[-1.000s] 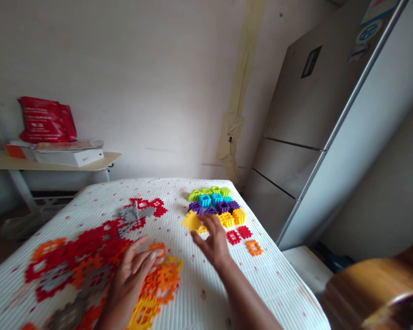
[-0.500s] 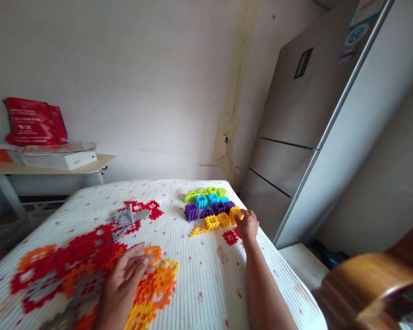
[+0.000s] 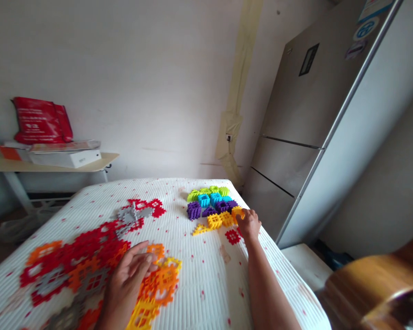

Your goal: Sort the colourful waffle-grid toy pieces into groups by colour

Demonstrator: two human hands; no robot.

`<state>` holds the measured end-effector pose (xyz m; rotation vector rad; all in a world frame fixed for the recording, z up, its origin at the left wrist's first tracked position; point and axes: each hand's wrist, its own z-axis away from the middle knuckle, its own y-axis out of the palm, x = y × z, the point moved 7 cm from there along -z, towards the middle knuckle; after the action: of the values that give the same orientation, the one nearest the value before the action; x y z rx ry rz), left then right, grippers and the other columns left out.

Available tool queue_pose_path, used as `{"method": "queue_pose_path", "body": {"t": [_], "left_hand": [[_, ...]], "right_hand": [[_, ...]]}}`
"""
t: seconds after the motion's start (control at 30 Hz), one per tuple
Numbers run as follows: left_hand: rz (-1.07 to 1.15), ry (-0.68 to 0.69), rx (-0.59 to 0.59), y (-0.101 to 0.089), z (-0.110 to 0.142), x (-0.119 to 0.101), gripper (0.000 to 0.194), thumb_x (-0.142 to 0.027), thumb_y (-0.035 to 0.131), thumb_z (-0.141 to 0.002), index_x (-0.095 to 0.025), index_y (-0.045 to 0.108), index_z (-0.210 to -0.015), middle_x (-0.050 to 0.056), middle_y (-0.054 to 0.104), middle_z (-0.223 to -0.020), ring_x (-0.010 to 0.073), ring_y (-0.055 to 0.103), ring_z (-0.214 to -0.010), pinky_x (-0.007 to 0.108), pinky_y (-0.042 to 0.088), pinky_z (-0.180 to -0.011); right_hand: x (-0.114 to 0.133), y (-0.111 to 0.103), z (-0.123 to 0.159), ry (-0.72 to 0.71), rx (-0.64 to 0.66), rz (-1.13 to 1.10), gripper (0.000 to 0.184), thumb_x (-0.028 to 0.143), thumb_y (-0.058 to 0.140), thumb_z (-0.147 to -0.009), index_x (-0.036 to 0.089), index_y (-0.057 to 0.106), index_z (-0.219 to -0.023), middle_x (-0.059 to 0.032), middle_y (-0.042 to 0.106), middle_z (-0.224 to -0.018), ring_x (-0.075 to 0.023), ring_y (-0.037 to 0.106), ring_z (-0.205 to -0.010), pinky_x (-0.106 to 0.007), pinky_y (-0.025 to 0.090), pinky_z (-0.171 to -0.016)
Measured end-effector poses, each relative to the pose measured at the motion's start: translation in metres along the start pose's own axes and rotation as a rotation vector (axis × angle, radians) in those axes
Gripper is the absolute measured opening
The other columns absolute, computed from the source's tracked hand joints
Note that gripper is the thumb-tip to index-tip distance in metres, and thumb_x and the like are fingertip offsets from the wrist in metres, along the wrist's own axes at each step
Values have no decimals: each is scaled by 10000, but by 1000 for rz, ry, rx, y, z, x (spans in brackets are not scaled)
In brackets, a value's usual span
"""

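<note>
My right hand (image 3: 249, 224) reaches to the far right of the white cloth-covered table (image 3: 206, 293), fingers closed on an orange-yellow block (image 3: 237, 212) at the end of a row of yellow blocks (image 3: 220, 221). Behind that row sit purple blocks (image 3: 206, 210), cyan blocks (image 3: 209, 199) and green blocks (image 3: 208, 191). A flat yellow piece (image 3: 200, 229) and a red piece (image 3: 232, 236) lie close by. My left hand (image 3: 129, 275) rests flat, fingers spread, on loose orange and yellow pieces (image 3: 160, 282).
A big spread of red, orange and grey flat pieces (image 3: 79, 261) covers the table's left. A tall grey refrigerator (image 3: 316, 123) stands at right. A shelf (image 3: 48, 162) with a red bag and white box is at far left. A brown wooden object (image 3: 375, 284) is at bottom right.
My right hand let go of a flat yellow piece near the table's middle and moved right to the orange-yellow block at the row's end. My left hand stayed put.
</note>
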<state>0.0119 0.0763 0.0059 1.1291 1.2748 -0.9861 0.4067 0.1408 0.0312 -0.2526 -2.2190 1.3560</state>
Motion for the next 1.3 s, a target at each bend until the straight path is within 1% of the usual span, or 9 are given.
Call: {"method": "queue_pose_path", "body": {"t": [0.3, 0.47, 0.57, 0.67, 0.77, 0.87, 0.93, 1.13, 1.3], "left_hand": [[-26, 58, -84, -13, -2, -8, 465, -476, 665, -639, -173, 591, -984, 48, 671, -825, 196, 645, -738, 310, 515, -733], [-298, 252, -210, -37, -4, -29, 269, -425, 579, -698, -198, 640, -828, 55, 690, -824, 216, 635, -783, 327, 496, -770], [-547, 440, -115, -27, -1, -38, 197, -355, 527, -741, -219, 659, -796, 41, 694, -820, 204, 627, -784, 322, 488, -766], [-711, 600, 73, -1, 6, -38, 196, -262, 478, -771, -224, 669, -794, 34, 698, -836, 189, 624, -837, 317, 481, -793], [-877, 652, 264, 26, 15, -32, 215, -226, 487, -773, -236, 684, -859, 29, 701, -901, 190, 605, -892, 342, 459, -843], [-1035, 629, 422, 46, 25, -23, 349, -251, 616, -672, -269, 661, -1018, 30, 668, -1084, 245, 554, -1023, 414, 412, -902], [-1118, 593, 467, 51, 28, -17, 472, -245, 666, -601, -291, 635, -1070, 29, 640, -1148, 281, 522, -1071, 456, 383, -908], [-1170, 575, 420, 43, 22, -8, 440, -144, 571, -670, -279, 618, -1086, 22, 663, -1065, 237, 536, -1033, 416, 357, -890], [-1221, 657, 174, 24, 11, -20, 419, -82, 495, -719, -264, 640, -1068, 40, 625, -1170, 234, 529, -1075, 410, 349, -928]], "right_hand": [[3, -9, 4, -6, -75, -26, 388, 347, 473, -832, 192, 564, -1176, -104, 536, -1208, -251, 494, -1071, -373, 359, -816], [17, -23, 10, -199, -317, -132, 310, 301, 469, -833, 166, 619, -1067, -108, 561, -1173, -242, 497, -1064, -372, 356, -859], [38, -27, 22, -368, -352, -271, 276, 270, 439, -839, 156, 648, -979, -117, 609, -1072, -230, 541, -994, -355, 397, -849], [74, -21, 45, -578, -155, -457, 254, 234, 433, -831, 170, 658, -931, -88, 653, -934, -187, 596, -836, -295, 453, -759], [116, -6, 81, -751, 227, -576, 221, 170, 475, -790, 184, 671, -891, -40, 672, -830, -135, 606, -684, -221, 456, -639], [150, 7, 123, -905, 577, -514, 211, 117, 548, -718, 206, 696, -839, -1, 681, -777, -118, 602, -650, -191, 437, -613], [162, 12, 143, -969, 708, -415, 209, 117, 585, -691, 220, 706, -827, 11, 683, -768, -121, 599, -657, -190, 424, -606], [166, 18, 152, -913, 714, -241, 316, 290, 692, -679, 211, 675, -984, -24, 670, -908, -158, 614, -741, -223, 432, -629], [171, 15, 162, -924, 669, -150, 630, 494, 743, -598, 217, 597, -1144, -67, 628, -1050, -228, 632, -851, -286, 477, -697]]}}
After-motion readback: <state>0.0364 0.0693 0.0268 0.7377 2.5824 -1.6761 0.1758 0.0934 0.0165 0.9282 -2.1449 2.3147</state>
